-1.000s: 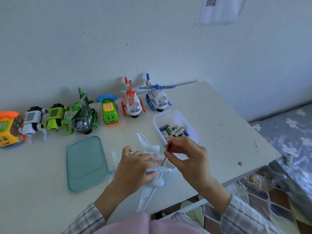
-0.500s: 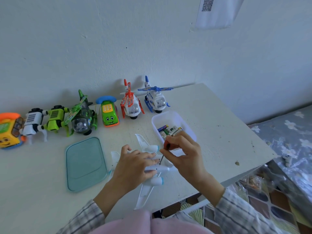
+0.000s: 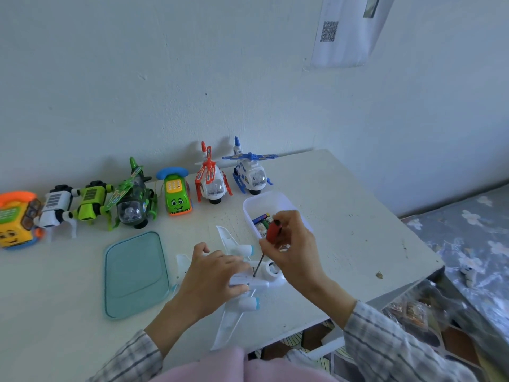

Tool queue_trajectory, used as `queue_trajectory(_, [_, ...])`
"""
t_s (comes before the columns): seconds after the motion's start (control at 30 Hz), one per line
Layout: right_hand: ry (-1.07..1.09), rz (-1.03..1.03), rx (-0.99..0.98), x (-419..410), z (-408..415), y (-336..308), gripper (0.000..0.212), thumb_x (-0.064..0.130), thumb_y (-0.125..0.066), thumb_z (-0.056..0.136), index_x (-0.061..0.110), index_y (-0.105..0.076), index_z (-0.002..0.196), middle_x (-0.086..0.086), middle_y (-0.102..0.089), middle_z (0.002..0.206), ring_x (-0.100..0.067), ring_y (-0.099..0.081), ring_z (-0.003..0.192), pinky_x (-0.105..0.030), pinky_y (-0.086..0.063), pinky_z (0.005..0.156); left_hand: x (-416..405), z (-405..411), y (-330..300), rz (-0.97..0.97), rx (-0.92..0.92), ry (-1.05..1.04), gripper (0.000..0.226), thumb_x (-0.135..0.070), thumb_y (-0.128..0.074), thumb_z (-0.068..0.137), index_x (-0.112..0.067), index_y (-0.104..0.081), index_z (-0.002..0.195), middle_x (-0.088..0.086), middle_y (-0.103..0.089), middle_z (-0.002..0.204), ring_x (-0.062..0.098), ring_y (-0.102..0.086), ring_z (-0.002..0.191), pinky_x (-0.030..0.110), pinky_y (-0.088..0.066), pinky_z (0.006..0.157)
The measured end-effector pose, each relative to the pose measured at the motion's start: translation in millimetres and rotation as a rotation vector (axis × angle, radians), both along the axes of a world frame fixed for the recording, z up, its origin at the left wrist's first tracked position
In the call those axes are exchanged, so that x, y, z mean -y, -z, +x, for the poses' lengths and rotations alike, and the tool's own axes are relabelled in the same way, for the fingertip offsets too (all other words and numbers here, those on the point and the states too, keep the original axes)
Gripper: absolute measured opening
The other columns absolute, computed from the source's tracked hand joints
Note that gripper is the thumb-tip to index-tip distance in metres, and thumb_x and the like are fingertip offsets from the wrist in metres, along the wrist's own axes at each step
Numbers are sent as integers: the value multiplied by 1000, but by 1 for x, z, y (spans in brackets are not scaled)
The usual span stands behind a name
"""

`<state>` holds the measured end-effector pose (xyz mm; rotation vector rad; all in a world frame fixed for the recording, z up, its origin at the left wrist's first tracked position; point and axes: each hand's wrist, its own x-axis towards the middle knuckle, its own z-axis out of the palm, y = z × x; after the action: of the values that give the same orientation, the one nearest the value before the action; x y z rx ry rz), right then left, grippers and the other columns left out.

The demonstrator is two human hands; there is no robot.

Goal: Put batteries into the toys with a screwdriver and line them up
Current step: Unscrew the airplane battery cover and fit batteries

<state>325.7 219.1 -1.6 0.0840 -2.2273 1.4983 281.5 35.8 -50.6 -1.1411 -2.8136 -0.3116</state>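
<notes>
A white desk (image 3: 344, 216) stands against a pale, blue-white wall (image 3: 192, 78). On the wall, at the upper right, hangs a sheet of paper (image 3: 347, 34) with a QR code (image 3: 328, 31). To the right of the desk is a grey bed cover (image 3: 473, 238) with white flowers. Soft daylight fills the room.

Toy plane (image 3: 248, 282) lies before the toy row (image 3: 132, 197) (lid (image 3: 135, 274) left, battery tub (image 3: 264, 205) right).
</notes>
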Motion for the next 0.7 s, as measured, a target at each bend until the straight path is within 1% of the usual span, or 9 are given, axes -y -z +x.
queue_trajectory(0.1, [64, -202, 71, -18, -9, -24, 39, -3, -61, 83, 31, -49, 99, 12, -51, 69, -25, -60, 66, -29, -50, 59, 4, 0, -9, 17, 25, -29, 42, -68, -44, 70, -40, -52, 100, -19, -61, 69, 4, -53, 62, 31, -24, 75])
queue_trajectory(0.2, [88, -342, -3, -49, -15, -63, 25, -3, -49, 73, 16, -52, 90, 1, -44, 65, -21, -53, 62, -22, -40, 54, 11, 0, -26, 178, 158, -76, 47, -75, -45, 69, -40, -38, 99, -24, -61, 87, -5, -43, 84, 24, -21, 90])
queue_trajectory(0.27, [44, -126, -38, -69, -14, -85, 27, -4, -48, 68, 18, -55, 82, -2, -45, 68, -11, -44, 60, -16, -36, 55, 16, -8, -44, 344, 309, -106, 52, -76, -59, 67, -41, -40, 99, -38, -60, 95, -14, -35, 101, 15, -19, 96])
queue_trajectory(0.33, [-44, 254, -90, -80, -12, -99, 33, -4, -60, 70, 24, -60, 88, 3, -49, 82, -7, -43, 60, -13, -36, 59, 12, -21, -67, 481, 415, -93, 57, -80, -63, 62, -48, -41, 104, -43, -60, 98, -3, -43, 111, 21, -32, 97])
queue_trajectory(0.4, [-166, 651, -132, -84, -11, -101, 45, 13, -74, 71, 33, -60, 109, 12, -46, 105, -6, -49, 58, -15, -43, 60, 2, -36, -89, 591, 484, -65, 53, -76, -67, 62, -50, -44, 103, -32, -65, 103, 4, -58, 104, 23, -48, 80])
queue_trajectory(0.47, [-211, 1015, -162, -88, -19, -102, 70, 26, -79, 66, 44, -46, 125, 15, -37, 123, -7, -52, 53, -26, -50, 55, -16, -48, -116, 631, 519, -26, 38, -62, -69, 73, -46, -46, 98, -19, -70, 103, 0, -62, 95, 21, -47, 73])
queue_trajectory(0.5, [-191, 1127, -167, -92, -24, -105, 78, 28, -81, 64, 46, -40, 129, 13, -33, 130, -11, -54, 53, -31, -51, 53, -27, -54, -130, 638, 543, 4, 33, -54, -66, 76, -41, -46, 98, -16, -71, 103, 2, -63, 92, 21, -47, 73])
queue_trajectory(0.6, [-61, 1249, -241, -107, -36, -115, 94, 31, -90, 51, 38, -41, 130, 1, -36, 137, -11, -56, 55, -31, -51, 43, -53, -72, -152, 619, 643, 89, 30, -43, -60, 81, -26, -43, 99, -12, -72, 106, 12, -65, 92, 21, -47, 73])
queue_trajectory(0.7, [22, 1277, -328, -128, -48, -117, 92, 30, -91, 50, 32, -43, 129, -5, -40, 136, -18, -61, 66, -29, -48, 37, -80, -92, -162, 633, 753, 191, 32, -48, -64, 83, -28, -42, 96, -1, -73, 104, 14, -60, 78, 23, -43, 65])
